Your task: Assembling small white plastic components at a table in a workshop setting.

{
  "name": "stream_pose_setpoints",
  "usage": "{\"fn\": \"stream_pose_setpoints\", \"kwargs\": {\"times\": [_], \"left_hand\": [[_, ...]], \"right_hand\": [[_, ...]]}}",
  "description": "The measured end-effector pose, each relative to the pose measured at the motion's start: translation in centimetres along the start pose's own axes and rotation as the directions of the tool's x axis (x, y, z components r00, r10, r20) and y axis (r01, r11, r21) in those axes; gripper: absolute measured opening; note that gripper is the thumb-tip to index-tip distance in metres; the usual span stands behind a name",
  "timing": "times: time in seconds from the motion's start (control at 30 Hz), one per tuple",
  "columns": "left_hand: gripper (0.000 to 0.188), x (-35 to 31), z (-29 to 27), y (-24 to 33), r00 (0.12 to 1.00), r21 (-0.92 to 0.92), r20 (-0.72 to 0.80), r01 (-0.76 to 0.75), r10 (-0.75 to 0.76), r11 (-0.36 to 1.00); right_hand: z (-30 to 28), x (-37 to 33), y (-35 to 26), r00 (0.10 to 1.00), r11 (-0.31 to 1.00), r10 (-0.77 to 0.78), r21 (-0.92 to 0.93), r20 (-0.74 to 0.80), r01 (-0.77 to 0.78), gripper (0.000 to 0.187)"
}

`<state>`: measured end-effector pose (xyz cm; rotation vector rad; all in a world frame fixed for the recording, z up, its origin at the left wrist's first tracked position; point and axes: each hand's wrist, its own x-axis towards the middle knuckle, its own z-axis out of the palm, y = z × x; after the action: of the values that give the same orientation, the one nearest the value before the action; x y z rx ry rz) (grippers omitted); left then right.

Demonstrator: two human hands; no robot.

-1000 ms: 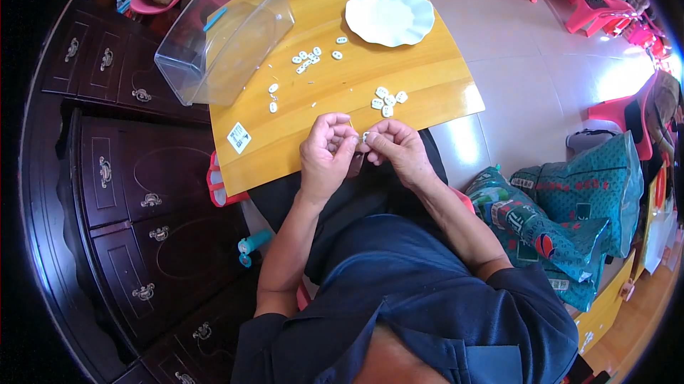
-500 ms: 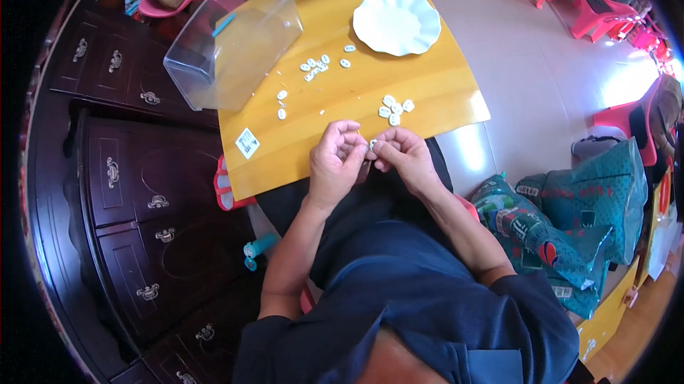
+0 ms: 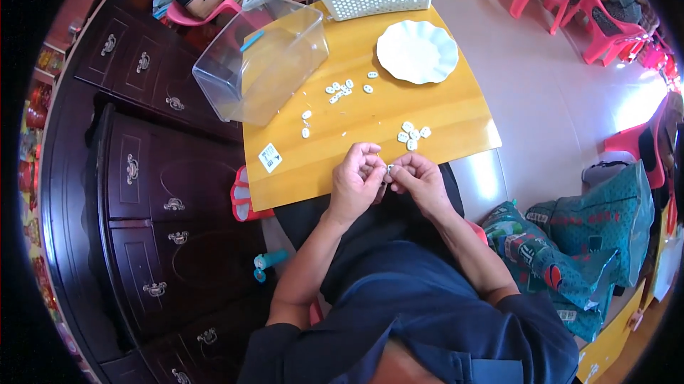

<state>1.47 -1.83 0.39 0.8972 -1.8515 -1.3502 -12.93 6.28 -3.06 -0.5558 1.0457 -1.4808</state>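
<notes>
Over the near edge of the yellow wooden table [image 3: 292,188], my two hands meet fingertip to fingertip. A small white oval piece [image 3: 389,169] sits between them, mostly covered by the fingers. My left hand [image 3: 356,181] pinches at it with thumb and forefinger, the other fingers curled. From the other side my right hand [image 3: 424,183] grips it between thumb and bent fingers. Just beyond lies a close group of similar white oval pieces with dark marks [image 3: 412,136]. A second group of such pieces [image 3: 340,90] lies farther left, with a few single ones around it.
A white scalloped plate [image 3: 417,51] and a white perforated basket [image 3: 377,1] with white contents stand at the far side. Far left is a clear plastic bin [image 3: 263,63]. Dark wooden drawers [image 3: 185,177] flank my left; green sacks [image 3: 570,241] lie at my right.
The whole view has shifted, so the table and hands sit lower and farther right, and more of the basket shows. Both hands stay together on the small piece with slight finger movement.
</notes>
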Motion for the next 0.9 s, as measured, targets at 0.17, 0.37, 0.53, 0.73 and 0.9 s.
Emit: {"fn": "stream_pose_setpoints", "kwargs": {"times": [0.17, 0.37, 0.53, 0.73, 0.9], "left_hand": [[0.029, 0.6, 0.0, -0.4, 0.999, -0.039, 0.000, 0.036, -0.036, 0.999], [0.028, 0.5, 0.1, -0.8, 0.996, -0.100, 0.024, 0.093, -0.091, 0.991], [0.028, 0.3, 0.3, -1.0, 0.992, -0.172, 0.045, 0.123, -0.116, 0.977], [0.029, 0.2, 0.7, -1.2, 0.993, -0.217, 0.024, 0.119, -0.117, 0.969], [0.028, 0.4, 0.6, -1.1, 0.993, -0.137, 0.041, 0.117, -0.112, 0.984]], "right_hand": [[0.0, 0.6, 0.5, 1.000, 1.000, -0.022, 0.003, -0.017, 0.022, 0.008], [-0.1, 0.6, 1.2, 0.997, 0.997, -0.071, -0.036, -0.017, 0.071, 0.007], [-0.2, 0.4, 1.5, 0.995, 0.994, -0.096, -0.059, -0.017, 0.095, 0.007], [-0.4, 0.4, 1.6, 0.995, 0.991, -0.098, -0.097, -0.017, 0.096, 0.006], [-0.2, 0.5, 1.5, 0.994, 0.991, -0.100, -0.088, -0.030, 0.097, 0.006]]}}
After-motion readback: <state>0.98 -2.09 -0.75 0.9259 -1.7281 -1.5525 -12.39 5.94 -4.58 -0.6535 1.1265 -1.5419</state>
